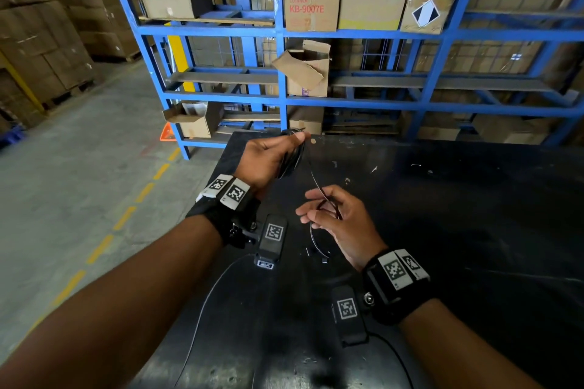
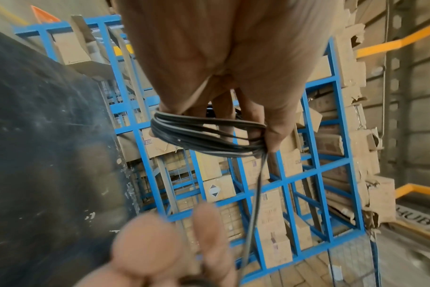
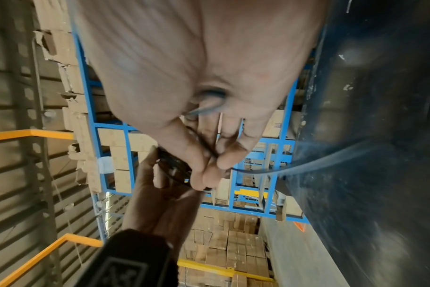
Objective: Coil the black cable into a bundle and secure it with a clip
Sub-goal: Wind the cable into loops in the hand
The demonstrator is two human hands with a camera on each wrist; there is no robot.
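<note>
Boxes (image 1: 313, 3) crowd blue rack (image 1: 281, 31).

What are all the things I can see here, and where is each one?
black cable: one, black; several loops coiled round the left hand, a loose strand running down to the right hand
small black pieces: a few, black; on the table below the right hand, too small to identify
table: one, black, scuffed; under both hands
shelving rack: one, blue; behind the table
cardboard boxes: many, brown; on the rack and stacked at far left
floor line: one, yellow, dashed; on the grey floor at left
wrist cameras: two, black with square markers; one strapped to each wrist
left hand: one; raised, holds the coil
right hand: one; lower, fingers curled round the loose strand
</note>
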